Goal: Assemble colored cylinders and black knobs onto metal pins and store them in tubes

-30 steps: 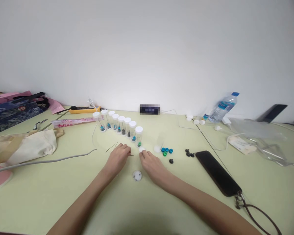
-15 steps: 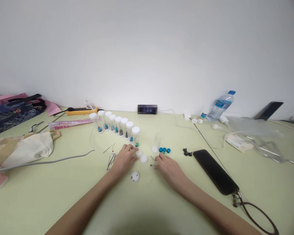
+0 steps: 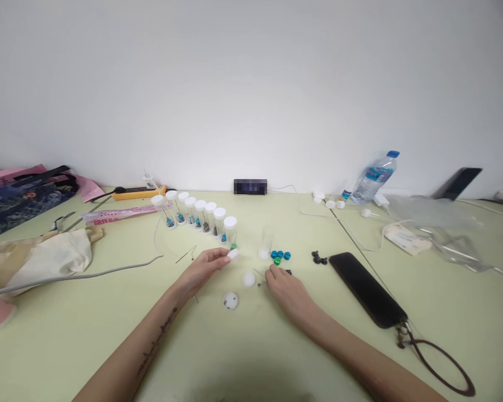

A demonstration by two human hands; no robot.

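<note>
My left hand [image 3: 204, 267] is turned palm up over the green table [image 3: 109, 335] and pinches a small white cap [image 3: 233, 254] at its fingertips. My right hand [image 3: 281, 282] rests on the table with fingers curled around a thin metal pin [image 3: 259, 275]. Between the hands lie a white cap [image 3: 248, 278] and a white disc with dark specks [image 3: 230, 301]. A row of several white-capped clear vials [image 3: 197, 215] stands just behind my left hand. An open clear vial [image 3: 266, 243] stands beside blue and green beads [image 3: 280, 257].
Black beads [image 3: 319, 258] and a black phone [image 3: 366, 288] with a cord lie to the right. A water bottle [image 3: 373, 177] and clear plastic bags [image 3: 436, 220] sit at the back right. A cloth bag [image 3: 42, 254], grey cable [image 3: 75, 274] and yellow power strip [image 3: 136, 192] are on the left.
My left hand has lifted a white cap off the table and turned palm up. My right hand has moved right, from the caps to the pin near the beads.
</note>
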